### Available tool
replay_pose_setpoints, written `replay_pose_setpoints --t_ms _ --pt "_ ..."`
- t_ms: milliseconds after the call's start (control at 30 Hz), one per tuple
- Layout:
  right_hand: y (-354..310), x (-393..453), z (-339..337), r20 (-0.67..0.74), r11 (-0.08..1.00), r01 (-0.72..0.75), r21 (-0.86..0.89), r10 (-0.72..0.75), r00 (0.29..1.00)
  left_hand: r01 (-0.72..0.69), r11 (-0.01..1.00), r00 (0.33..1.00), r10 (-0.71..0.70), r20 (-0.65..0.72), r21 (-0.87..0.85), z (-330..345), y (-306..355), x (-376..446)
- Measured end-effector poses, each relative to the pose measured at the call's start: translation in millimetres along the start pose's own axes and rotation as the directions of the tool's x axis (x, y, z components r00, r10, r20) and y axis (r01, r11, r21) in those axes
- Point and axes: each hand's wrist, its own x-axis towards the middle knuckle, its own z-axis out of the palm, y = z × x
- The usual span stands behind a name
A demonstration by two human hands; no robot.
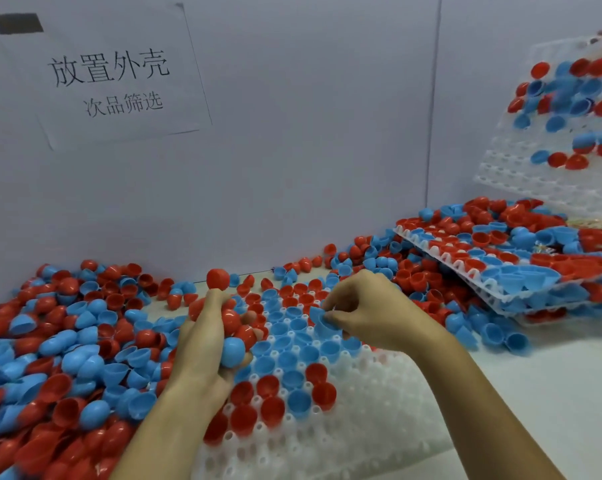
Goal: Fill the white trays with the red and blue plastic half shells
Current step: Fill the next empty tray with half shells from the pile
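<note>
Left hand (219,336), frame centre: clutches handful of red and blue shells (235,336). Right hand (365,311), right of centre: pinches single blue shell (318,322) over white tray (379,410), lower centre, far rows filled. Loose shell heap (60,348) at left. Filled trays (493,268) stacked at right. Paper sign (105,77), upper left.

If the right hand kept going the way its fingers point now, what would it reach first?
The right hand, pinching a blue half shell, points leftward toward the left hand and its clutch of red and blue shells. That handful looks first in line, though depth is unclear; slightly lower, it would meet the white tray.
</note>
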Motion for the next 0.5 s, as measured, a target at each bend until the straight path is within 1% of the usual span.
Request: replay_pose_setpoints --t_ms 200,267,367,500 --pt "10.1 -2.7 1.7 0.054 1.000 -0.018 -0.023 0.019 0.998 -0.085 0.994 0.996 0.084 0.021 0.068 28.7 14.3 -7.4" --pt "12.6 -5.0 0.6 0.105 0.997 -0.038 -0.061 0.045 0.993 -0.097 0.991 0.995 0.094 0.044 0.088 42.0 17.7 -11.2" --pt "18.7 -10.6 -0.7 0.203 0.992 -0.090 -0.094 0.107 0.973 -0.053 0.998 0.996 0.050 0.068 0.044 52.1 15.4 -19.1" --pt "21.8 -11.9 4.5 0.287 0.982 -0.121 -0.145 0.159 0.945 0.026 1.000 0.997 -0.025 0.068 -0.014 43.2 -1.8 -27.6"
